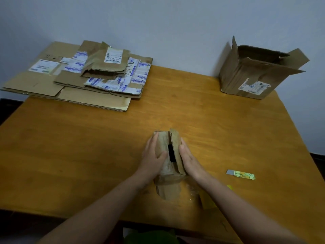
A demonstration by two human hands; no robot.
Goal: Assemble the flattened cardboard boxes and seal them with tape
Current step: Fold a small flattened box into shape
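A small brown cardboard box (168, 175) stands on the wooden table (88, 147) just in front of me, its two top flaps folded nearly together with a dark gap between them. My left hand (153, 155) lies flat on the left flap, fingers straight, thumb near the gap. My right hand (189, 159) presses the right flap from the side with straight fingers. A roll of clear tape (192, 192) lies partly hidden behind the box and my right forearm.
A stack of flattened cardboard boxes (79, 74) with shipping labels lies at the back left, overhanging the table edge. An assembled open box (255, 71) stands at the back right. A yellow-green utility knife (241, 174) lies right of my hands.
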